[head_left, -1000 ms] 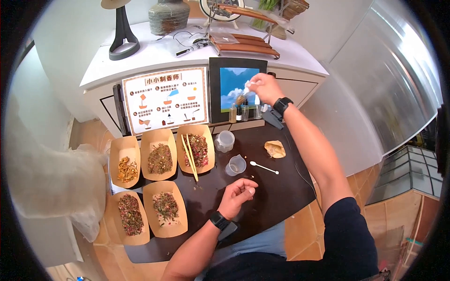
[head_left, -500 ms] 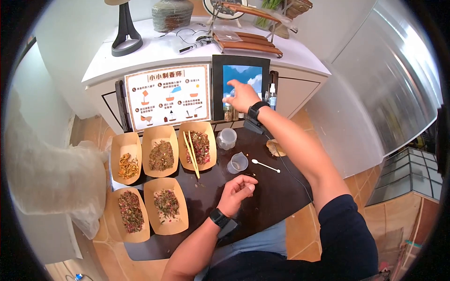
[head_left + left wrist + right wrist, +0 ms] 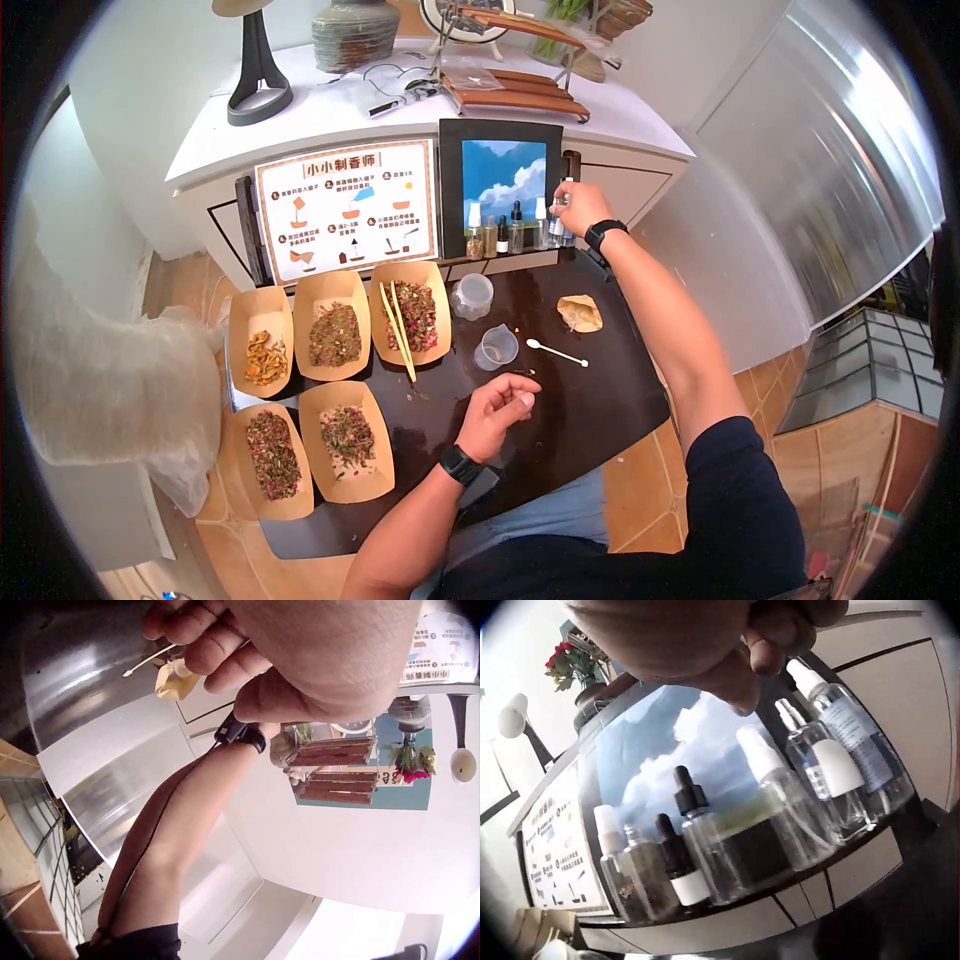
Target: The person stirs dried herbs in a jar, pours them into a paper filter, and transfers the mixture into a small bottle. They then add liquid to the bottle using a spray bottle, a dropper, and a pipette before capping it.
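Kraft-paper trays (image 3: 375,485): Five hold dried botanicals; the outer pair crowd the left edge of the dark table (image 3: 600,410), where a knock could spill one.
Chopsticks (image 3: 399,325): Laid across the rear-right tray, ends jutting past its near rim; a passing forearm might flick them off.
Left hand (image 3: 495,415): Fingers loosely curled, holding nothing, near the plastic beaker (image 3: 497,347), which a bump could topple.
Dropper bottle (image 3: 703,844): Lined up with its neighbours on a narrow ledge (image 3: 765,895); one sideways nudge could tip several forward.
Right hand (image 3: 582,208): Fingers bent beside the right-end spray bottle (image 3: 862,746), which stands on the ledge; whether they pinch it cannot be told.
White spoon (image 3: 557,353): Bare tabletop between it and the near edge offers the widest room.
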`<state>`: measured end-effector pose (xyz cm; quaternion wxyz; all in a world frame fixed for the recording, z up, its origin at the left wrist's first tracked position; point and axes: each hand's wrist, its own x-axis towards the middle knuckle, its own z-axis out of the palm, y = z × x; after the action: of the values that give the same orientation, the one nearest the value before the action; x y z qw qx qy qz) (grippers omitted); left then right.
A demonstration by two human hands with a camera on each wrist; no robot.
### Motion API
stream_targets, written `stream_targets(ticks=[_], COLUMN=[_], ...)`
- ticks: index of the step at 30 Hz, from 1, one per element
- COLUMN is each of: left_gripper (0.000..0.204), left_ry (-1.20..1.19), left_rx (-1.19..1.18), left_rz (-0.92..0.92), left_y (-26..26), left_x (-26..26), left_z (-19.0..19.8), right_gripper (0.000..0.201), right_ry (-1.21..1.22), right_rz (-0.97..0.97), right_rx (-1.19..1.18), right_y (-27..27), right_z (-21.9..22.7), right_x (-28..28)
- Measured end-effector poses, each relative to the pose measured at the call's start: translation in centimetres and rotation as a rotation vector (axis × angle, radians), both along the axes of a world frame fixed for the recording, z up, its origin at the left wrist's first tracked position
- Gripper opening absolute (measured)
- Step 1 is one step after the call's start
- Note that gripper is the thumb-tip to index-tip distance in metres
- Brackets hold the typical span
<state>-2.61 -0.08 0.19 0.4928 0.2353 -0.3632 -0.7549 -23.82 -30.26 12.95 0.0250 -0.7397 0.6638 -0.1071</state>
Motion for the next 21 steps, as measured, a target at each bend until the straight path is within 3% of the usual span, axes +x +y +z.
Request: stream_targets(ticks=[5,8,15,21], left_gripper=[0.021,0.021,0.021,0.021], left_ry=[-0.023,-0.031,-0.015,-0.005], left_rx=[-0.001,-0.006,0.001,-0.001], left_rz=[0.000,0.003,0.001,-0.006], left_y=[0.0,-0.1,0.0,0.1], left_x=[0.0,0.0,-0.1,-0.1], left_z=[-0.1,-0.1,-0.2,0.0], right_gripper=[0.021,0.033,0.036,0.036], right_ry=[0.043,0.067,0.101,0.002], right_rz=[0.024,0.050,0.075,0.158], right_rx=[-0.027,-0.029,-0.093,-0.034], right_y=[-0.1,-0.4,-0.5,-0.8], right_z=[-0.6,-0.3,-0.6,-1.8], right_x=[-0.2,-0.4,-1.5,-0.9])
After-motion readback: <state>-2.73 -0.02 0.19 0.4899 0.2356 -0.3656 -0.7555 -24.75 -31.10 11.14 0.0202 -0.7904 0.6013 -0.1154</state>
